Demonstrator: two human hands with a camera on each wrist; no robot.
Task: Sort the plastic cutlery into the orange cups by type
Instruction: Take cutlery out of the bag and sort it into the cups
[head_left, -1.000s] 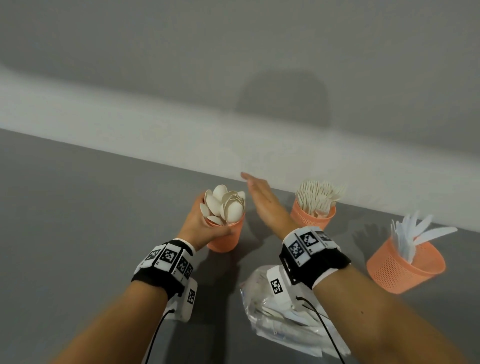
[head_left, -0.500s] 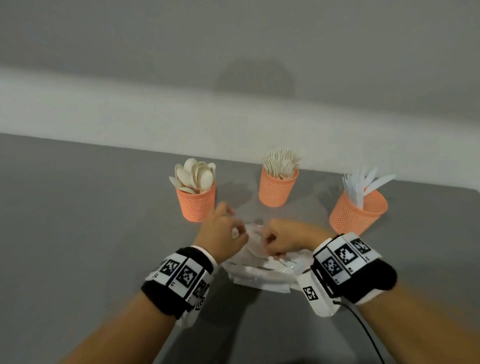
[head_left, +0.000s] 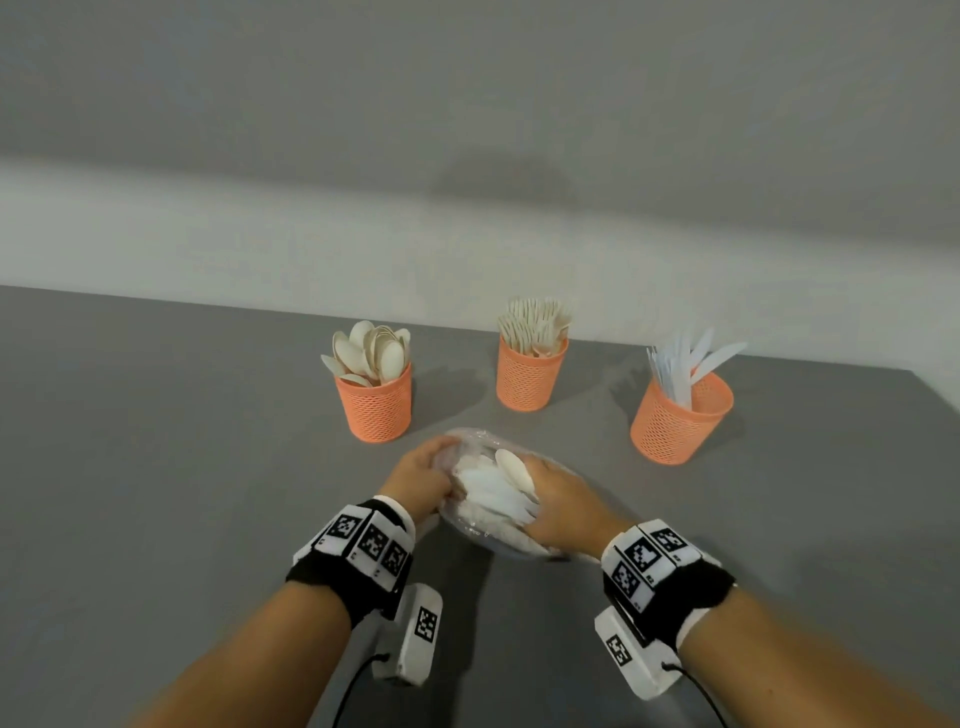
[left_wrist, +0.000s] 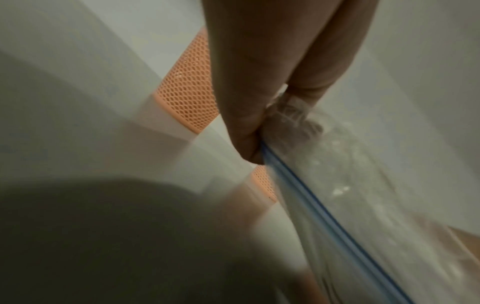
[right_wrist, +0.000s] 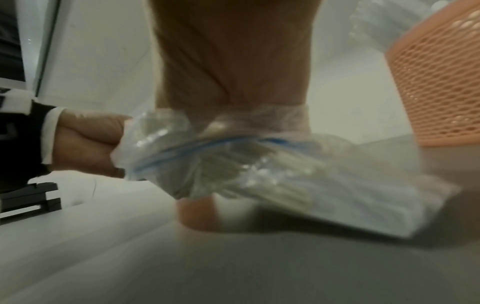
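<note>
right hand (head_left: 558, 501) now plunged into bag (head_left: 470, 512), left hand (head_left: 421, 475) pinching its edge.

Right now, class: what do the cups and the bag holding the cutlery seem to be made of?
The cups: likely moulded plastic, matt orange, judging by their rigid mesh of small holes. The bag: thin clear plastic film, glossy, crinkling where the left hand grips it, with a blue zip strip.

You have a clear, glossy, crinkled plastic bag (head_left: 480, 499) with a blue zip strip at centre frame. Behind it stand three orange cups (head_left: 375, 408) of matt plastic mesh, holding smooth white plastic cutlery (head_left: 370, 352). The grey table (head_left: 156, 467) looks smooth and matt.
</note>
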